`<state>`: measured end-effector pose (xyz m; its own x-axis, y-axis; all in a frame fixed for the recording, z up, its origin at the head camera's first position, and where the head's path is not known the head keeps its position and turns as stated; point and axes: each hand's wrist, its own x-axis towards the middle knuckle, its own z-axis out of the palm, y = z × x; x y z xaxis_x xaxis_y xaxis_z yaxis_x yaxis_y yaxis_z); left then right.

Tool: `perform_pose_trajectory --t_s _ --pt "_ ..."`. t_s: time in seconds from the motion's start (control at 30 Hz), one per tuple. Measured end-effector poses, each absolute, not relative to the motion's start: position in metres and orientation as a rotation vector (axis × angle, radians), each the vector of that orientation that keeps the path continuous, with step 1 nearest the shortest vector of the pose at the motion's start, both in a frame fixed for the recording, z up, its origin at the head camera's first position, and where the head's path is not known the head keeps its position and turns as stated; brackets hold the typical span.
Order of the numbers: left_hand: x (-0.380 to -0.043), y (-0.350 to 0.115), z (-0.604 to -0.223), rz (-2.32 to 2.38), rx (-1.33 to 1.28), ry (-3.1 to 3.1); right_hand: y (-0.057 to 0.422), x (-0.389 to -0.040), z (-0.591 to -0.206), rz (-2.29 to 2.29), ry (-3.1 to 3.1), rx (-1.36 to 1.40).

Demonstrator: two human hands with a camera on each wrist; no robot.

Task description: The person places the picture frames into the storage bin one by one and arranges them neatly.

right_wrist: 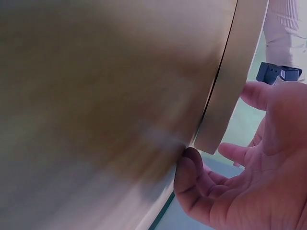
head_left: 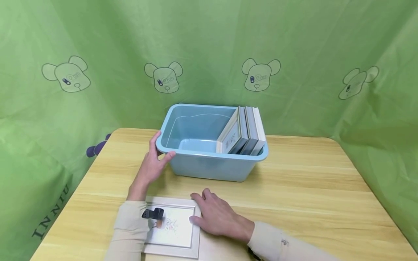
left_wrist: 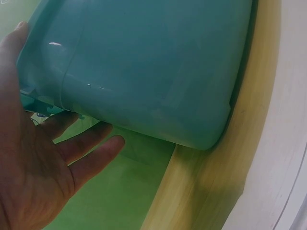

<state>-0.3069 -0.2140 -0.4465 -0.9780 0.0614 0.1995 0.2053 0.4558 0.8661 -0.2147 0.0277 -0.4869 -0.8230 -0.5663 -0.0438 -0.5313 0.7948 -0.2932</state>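
A light blue plastic basin (head_left: pixel 209 166) stands at the middle of the table's far side. Several picture frames (head_left: pixel 249 127) lean in its right end, the foremost showing a printed picture. My left hand (head_left: pixel 153 163) grips the rim at the near left corner, thumb over the front rim; in the left wrist view the other fingers (left_wrist: pixel 91 158) reach along the outside. A white picture frame (head_left: pixel 173 250) with a small plant print lies flat on the table, partly under my left forearm. At its far right corner, my right hand (head_left: pixel 218 217) holds the edge between thumb and curled fingers.
The light wooden table (head_left: pixel 320 188) extends to the right of the basin. A green cloth (head_left: pixel 209 40) printed with bear heads hangs behind and at both sides. A small black device (head_left: pixel 153 213) sits on my left wrist, above the white frame.
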Motion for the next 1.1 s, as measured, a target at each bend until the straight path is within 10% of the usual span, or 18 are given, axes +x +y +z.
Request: perform_pose_trajectory --t_s 1.1 --pt "-0.307 -0.216 -0.448 -1.559 -0.227 -2.561 0.013 -0.206 -0.484 -0.352 2.809 -0.678"
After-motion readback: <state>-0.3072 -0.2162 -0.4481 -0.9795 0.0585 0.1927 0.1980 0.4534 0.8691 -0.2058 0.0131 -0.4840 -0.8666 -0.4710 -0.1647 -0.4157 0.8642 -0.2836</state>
